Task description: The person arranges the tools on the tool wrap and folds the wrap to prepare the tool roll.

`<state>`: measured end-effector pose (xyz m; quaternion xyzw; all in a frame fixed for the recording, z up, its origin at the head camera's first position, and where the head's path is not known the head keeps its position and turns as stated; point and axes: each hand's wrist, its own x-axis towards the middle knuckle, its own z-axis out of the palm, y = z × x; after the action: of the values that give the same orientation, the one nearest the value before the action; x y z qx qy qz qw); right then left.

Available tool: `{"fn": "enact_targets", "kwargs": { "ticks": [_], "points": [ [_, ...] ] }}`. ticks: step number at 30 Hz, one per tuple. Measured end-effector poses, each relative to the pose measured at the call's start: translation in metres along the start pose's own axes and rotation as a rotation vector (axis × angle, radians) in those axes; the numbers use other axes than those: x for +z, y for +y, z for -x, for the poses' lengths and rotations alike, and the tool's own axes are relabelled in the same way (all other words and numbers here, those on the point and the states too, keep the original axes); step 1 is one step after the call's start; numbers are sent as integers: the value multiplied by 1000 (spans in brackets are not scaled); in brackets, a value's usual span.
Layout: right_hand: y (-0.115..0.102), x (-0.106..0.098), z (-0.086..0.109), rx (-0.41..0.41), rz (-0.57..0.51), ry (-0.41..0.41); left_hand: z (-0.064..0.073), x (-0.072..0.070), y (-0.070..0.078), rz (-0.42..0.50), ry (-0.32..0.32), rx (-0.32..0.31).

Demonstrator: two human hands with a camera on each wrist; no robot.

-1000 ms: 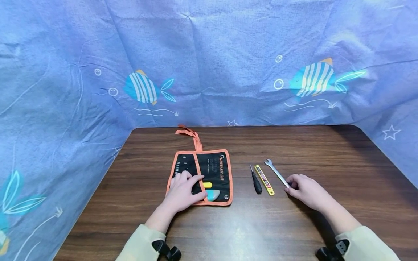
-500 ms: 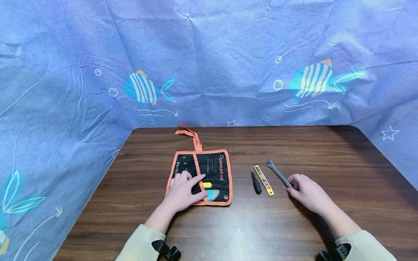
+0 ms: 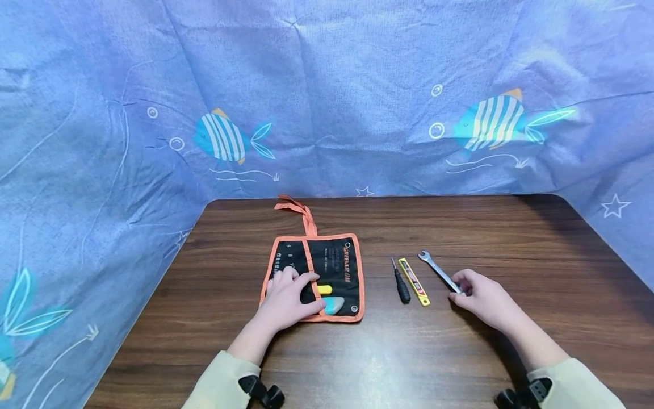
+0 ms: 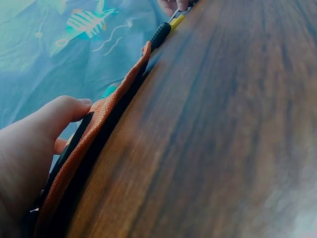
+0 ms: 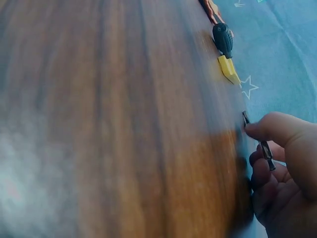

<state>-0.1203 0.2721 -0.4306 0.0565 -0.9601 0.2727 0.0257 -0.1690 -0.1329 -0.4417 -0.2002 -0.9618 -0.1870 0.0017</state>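
Observation:
A black tool pouch (image 3: 332, 255) with orange trim lies flat on the table. My left hand (image 3: 286, 298) rests on its left part, thumb and forefinger over the orange pocket edge; in the left wrist view the thumb (image 4: 64, 111) presses the pouch's fabric. A yellow tip (image 3: 324, 289) and a teal-and-grey rounded end (image 3: 334, 305) stick out of the pocket. My right hand (image 3: 482, 298) pinches the near end of a silver open-end wrench (image 3: 438, 271) between thumb and fingers. The wrench's open jaw end points away and to the left.
Between the pouch and the wrench lie a black-handled screwdriver (image 3: 401, 286) and a yellow utility knife (image 3: 414, 282), side by side. An orange tie strap (image 3: 306, 218) runs from the pouch toward the table's far edge. A blue fish-print cloth (image 3: 327, 102) hangs behind.
The wrench has shifted slightly to the right with my right hand, turning a little in the fingers. My left hand stays on the pouch.

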Motion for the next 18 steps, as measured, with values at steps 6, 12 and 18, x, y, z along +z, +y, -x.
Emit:
{"fn": "enact_targets", "kwargs": {
  "ticks": [6, 12, 18],
  "points": [
    [1, 1, -3, 11, 53, 42, 0, 0, 1, 13, 0, -8],
    [3, 0, -4, 56, 80, 106, -1, 0, 1, 19, -7, -20],
    [5, 3, -5, 63, 86, 135, -1, 0, 0, 8, -10, -17]
  ]
}}
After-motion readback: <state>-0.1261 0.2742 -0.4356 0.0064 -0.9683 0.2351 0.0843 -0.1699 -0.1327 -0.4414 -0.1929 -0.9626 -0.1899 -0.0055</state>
